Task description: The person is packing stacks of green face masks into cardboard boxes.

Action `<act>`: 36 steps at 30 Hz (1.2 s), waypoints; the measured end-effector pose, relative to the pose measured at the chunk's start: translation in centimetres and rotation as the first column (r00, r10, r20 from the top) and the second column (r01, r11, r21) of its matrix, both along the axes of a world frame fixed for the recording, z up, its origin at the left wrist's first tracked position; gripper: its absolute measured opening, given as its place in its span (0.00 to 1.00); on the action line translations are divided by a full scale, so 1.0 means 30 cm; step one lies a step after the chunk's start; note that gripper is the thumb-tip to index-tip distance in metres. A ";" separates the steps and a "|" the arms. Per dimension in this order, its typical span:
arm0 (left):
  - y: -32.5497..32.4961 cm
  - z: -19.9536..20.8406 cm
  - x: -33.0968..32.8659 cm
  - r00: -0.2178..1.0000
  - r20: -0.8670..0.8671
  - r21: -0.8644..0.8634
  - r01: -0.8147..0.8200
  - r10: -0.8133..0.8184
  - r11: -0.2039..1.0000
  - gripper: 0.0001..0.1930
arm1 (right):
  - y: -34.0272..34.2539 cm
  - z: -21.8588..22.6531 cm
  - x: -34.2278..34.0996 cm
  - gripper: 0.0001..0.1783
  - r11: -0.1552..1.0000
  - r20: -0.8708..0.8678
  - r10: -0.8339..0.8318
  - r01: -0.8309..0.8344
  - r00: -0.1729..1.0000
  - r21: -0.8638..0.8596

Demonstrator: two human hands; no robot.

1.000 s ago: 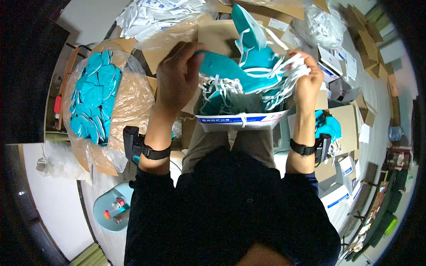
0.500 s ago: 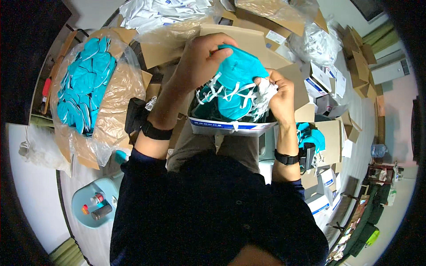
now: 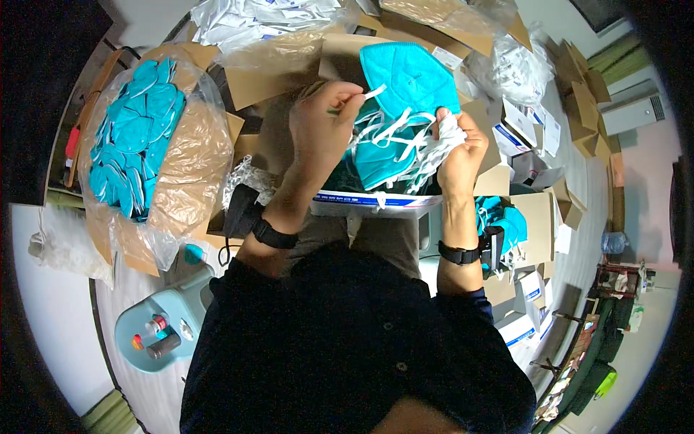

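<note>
A teal face mask stands raised above an open white-and-blue box. My left hand is closed in a pinch on a white strap by the mask's left edge. On the other side my right hand is closed round a bunch of white straps, its thumb against the mask's lower edge. Below the raised mask, more teal masks with tangled straps lie in the box, which sits at my lap. Straps and fingers hide part of the box's inside.
At left, a plastic-lined carton holds a heap of teal masks. White packets are piled at the far side. Another carton of masks is by my right forearm. A blue-grey stool with bottles stands lower left.
My left hand has left the mask's top edge, moved down and left, and now pinches a strap. The raised mask has shifted up and right, its front more fully in view.
</note>
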State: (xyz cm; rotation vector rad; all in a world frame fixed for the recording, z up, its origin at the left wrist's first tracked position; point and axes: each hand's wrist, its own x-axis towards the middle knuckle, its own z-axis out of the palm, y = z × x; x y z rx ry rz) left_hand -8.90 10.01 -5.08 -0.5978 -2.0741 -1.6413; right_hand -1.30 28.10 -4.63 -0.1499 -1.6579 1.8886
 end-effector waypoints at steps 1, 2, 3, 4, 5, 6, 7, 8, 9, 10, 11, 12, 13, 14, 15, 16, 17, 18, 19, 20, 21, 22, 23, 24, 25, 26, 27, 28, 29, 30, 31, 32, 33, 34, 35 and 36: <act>-0.006 0.016 0.005 1.000 0.011 -0.019 0.018 -0.018 1.000 0.09 | -0.005 0.003 0.002 0.11 1.000 -0.001 0.009 -0.009 1.000 0.000; -0.004 0.016 0.004 0.991 0.099 0.006 0.091 -0.091 0.996 0.09 | -0.011 0.007 0.005 0.11 1.000 -0.002 0.018 -0.018 1.000 0.000; -0.001 0.015 0.004 0.969 0.185 0.038 0.161 -0.165 0.986 0.10 | -0.014 0.010 0.007 0.11 1.000 -0.003 0.028 -0.028 1.000 0.000; -0.002 0.017 0.004 0.935 0.265 0.074 0.225 -0.236 0.972 0.10 | -0.015 0.006 0.008 0.10 0.999 -0.005 0.038 -0.038 0.999 -0.001; -0.006 0.021 0.005 0.919 0.282 0.040 0.276 -0.276 0.960 0.11 | -0.014 -0.002 0.009 0.10 0.999 -0.008 0.049 -0.049 0.999 -0.002; -0.004 0.019 0.008 0.897 0.329 0.036 0.300 -0.295 0.953 0.11 | -0.015 -0.005 0.009 0.10 0.998 -0.010 0.059 -0.059 0.998 -0.002; 0.000 0.014 0.012 0.871 0.379 0.033 0.326 -0.313 0.945 0.12 | -0.025 -0.001 0.014 0.10 0.999 0.022 0.052 -0.051 0.998 -0.014; 0.005 0.012 0.017 0.842 0.427 0.031 0.351 -0.330 0.936 0.12 | -0.033 -0.003 0.014 0.10 0.998 0.024 0.057 -0.057 0.998 -0.002; 0.016 0.011 0.024 0.882 0.388 -0.054 0.311 -0.267 0.949 0.14 | -0.041 -0.006 0.014 0.10 0.998 0.027 0.063 -0.063 0.998 0.010; 0.031 -0.005 0.028 0.898 0.340 -0.032 0.308 -0.279 0.951 0.15 | -0.049 -0.005 0.013 0.10 0.997 0.028 0.071 -0.072 0.997 0.023; 0.046 -0.031 0.032 0.912 0.292 -0.010 0.305 -0.289 0.952 0.15 | -0.057 -0.008 0.010 0.10 0.997 0.027 0.070 -0.071 0.997 0.040; 0.054 -0.051 0.033 0.924 0.242 0.012 0.304 -0.297 0.953 0.15 | -0.063 -0.009 0.008 0.10 0.997 0.036 0.062 -0.064 0.997 0.047; 0.046 -0.046 0.028 0.912 0.318 -0.128 0.312 -0.259 0.941 0.14 | -0.066 -0.010 0.006 0.09 0.997 0.046 0.051 -0.054 0.998 0.054; 0.039 -0.046 0.023 0.885 0.381 -0.166 0.351 -0.268 0.922 0.12 | -0.067 -0.011 0.004 0.10 0.997 0.055 0.041 -0.044 0.998 0.061; 0.032 -0.047 0.016 0.855 0.442 -0.202 0.390 -0.272 0.898 0.10 | -0.063 -0.015 0.002 0.09 0.995 0.033 0.024 -0.027 0.999 0.094; 0.025 -0.047 0.012 0.821 0.501 -0.233 0.432 -0.273 0.871 0.08 | -0.055 -0.022 0.001 0.09 0.996 0.029 -0.004 0.002 1.000 0.088; 0.013 -0.049 0.009 0.823 0.475 -0.190 0.442 -0.313 0.877 0.08 | -0.043 -0.029 0.001 0.09 0.996 0.025 -0.032 0.030 0.999 0.081; -0.001 -0.051 0.007 0.823 0.446 -0.146 0.453 -0.350 0.879 0.08 | -0.034 -0.033 0.001 0.09 0.996 0.021 -0.059 0.057 0.998 0.074; -0.016 -0.054 0.007 0.824 0.417 -0.103 0.461 -0.383 0.881 0.08 | -0.029 -0.026 0.001 0.10 0.996 0.024 -0.071 0.069 0.997 0.058; -0.027 0.002 0.024 0.808 0.435 -0.077 0.474 -0.398 0.877 0.09 | -0.011 -0.031 0.002 0.11 0.995 0.038 -0.084 0.082 0.996 0.049; -0.044 0.064 0.042 0.790 0.454 -0.052 0.486 -0.413 0.872 0.09 | 0.012 -0.040 0.003 0.11 0.995 0.051 -0.099 0.096 0.994 0.041; -0.063 0.110 0.050 0.774 0.469 -0.026 0.495 -0.426 0.869 0.10 | 0.031 -0.047 0.004 0.12 0.994 0.062 -0.109 0.107 0.992 0.033; -0.110 0.116 0.023 0.762 0.435 -0.106 0.572 -0.480 0.813 0.10 | 0.041 -0.050 0.002 0.13 0.992 0.081 -0.126 0.124 0.989 0.031; -0.145 0.099 -0.002 0.908 0.210 -0.345 0.415 -0.362 0.842 0.09 | 0.048 -0.055 -0.003 0.13 0.992 0.098 -0.130 0.129 0.987 0.011; -0.176 0.057 -0.027 0.964 -0.057 -0.523 0.192 -0.258 0.831 0.08 | 0.052 -0.066 -0.010 0.13 0.991 0.119 -0.134 0.135 0.984 -0.007; -0.183 0.045 -0.040 0.924 -0.333 -0.622 -0.065 -0.188 0.781 0.07 | 0.062 -0.077 -0.009 0.13 0.989 0.142 -0.143 0.148 0.980 -0.026; -0.189 0.037 -0.053 0.949 -0.242 -0.526 0.049 -0.205 0.849 0.07 | 0.071 -0.084 -0.007 0.13 0.989 0.166 -0.134 0.143 0.977 -0.046; -0.188 0.052 -0.058 0.961 -0.150 -0.410 0.153 -0.232 0.899 0.07 | 0.068 -0.087 -0.004 0.14 0.991 0.182 -0.112 0.123 0.977 -0.053; -0.187 0.068 -0.063 0.961 -0.061 -0.277 0.243 -0.270 0.930 0.07 | 0.061 -0.088 -0.001 0.14 0.993 0.198 -0.090 0.104 0.976 -0.060; -0.180 0.088 -0.070 0.942 -0.049 -0.315 0.301 -0.332 0.900 0.05 | 0.058 -0.091 0.001 0.14 0.994 0.214 -0.068 0.084 0.974 -0.067; -0.172 0.122 -0.071 0.919 -0.035 -0.350 0.356 -0.392 0.866 0.04 | 0.062 -0.107 -0.002 0.13 0.999 0.213 -0.034 0.040 0.977 -0.024; -0.155 0.125 -0.075 0.890 0.038 -0.343 0.439 -0.455 0.830 0.03 | 0.077 -0.114 0.006 0.12 0.994 0.277 -0.052 0.022 0.959 0.110; -0.138 0.126 -0.080 0.850 0.111 -0.329 0.520 -0.515 0.788 0.03 | 0.091 -0.118 0.019 0.11 0.971 0.339 -0.079 -0.005 0.937 0.240; -0.127 0.128 -0.084 0.806 0.182 -0.310 0.590 -0.563 0.746 0.03 | 0.098 -0.111 0.026 0.10 0.930 0.394 -0.107 -0.048 0.913 0.364; -0.110 0.112 -0.093 0.787 0.177 -0.321 0.614 -0.591 0.721 0.08 | 0.112 -0.117 0.028 0.08 0.880 0.421 -0.170 -0.055 0.891 0.472; -0.098 0.097 -0.097 0.734 0.315 -0.153 0.665 -0.601 0.731 0.11 | 0.110 -0.119 0.033 0.08 0.879 0.338 -0.209 0.025 0.918 0.476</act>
